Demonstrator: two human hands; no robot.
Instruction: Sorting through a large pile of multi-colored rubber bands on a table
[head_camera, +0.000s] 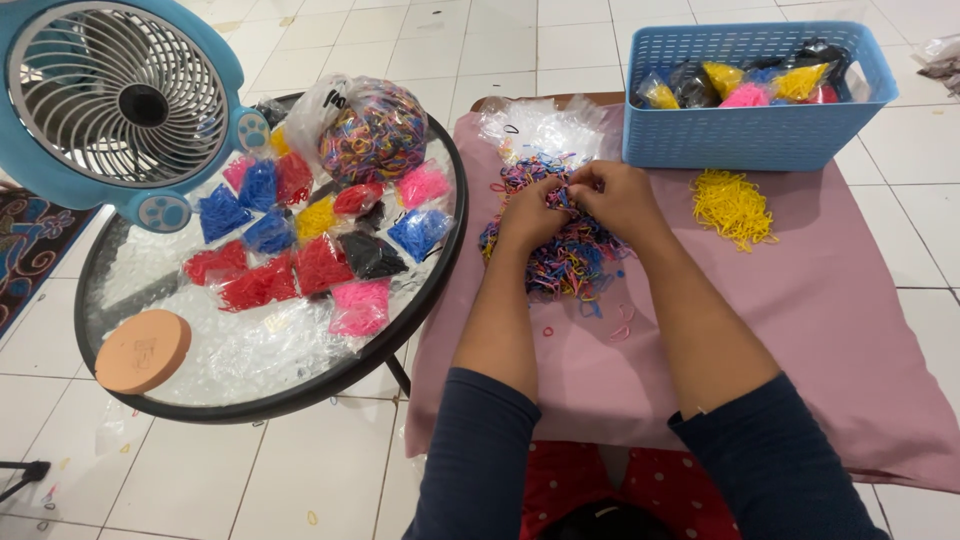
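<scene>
My left hand (530, 212) and my right hand (620, 198) meet over a heap of mixed-colour small rubber bands (563, 262) on a pink cloth (820, 300). Both hands have their fingers pinched into the top of the heap, close together, knuckles up. A few loose bands lie on the cloth in front of the heap. A separate small heap of yellow bands (732, 205) lies to the right of my right hand. Clear plastic bags (545, 125) lie just beyond the heap.
A blue plastic basket (750, 135) with filled bags stands at the back right. On the left, a round glass table (110, 300) carries several small bags of sorted bands (300, 250), a large bag of mixed bands (372, 130), a blue fan (120, 100) and a round peach-coloured disc (143, 350).
</scene>
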